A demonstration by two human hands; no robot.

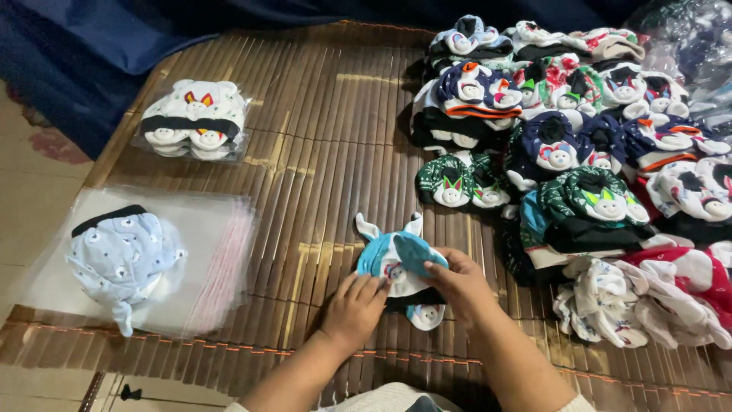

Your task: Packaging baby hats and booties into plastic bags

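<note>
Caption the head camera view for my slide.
Both hands, left and right, fold a blue baby hat on a bamboo mat.

You see soft matt cloth in the blue baby hat (396,259) and the heaped hats (579,152), glossy clear plastic bags (213,259), and a ribbed, dull-sheened bamboo mat (320,137).

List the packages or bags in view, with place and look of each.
Sealed clear bag: far left on the mat, holds white and black baby hats.
Stack of clear flat bags: near left, pink strip along one edge, a pale blue hat on top.
Crinkled clear plastic: far right corner.
No labels, signs or screens.
</note>
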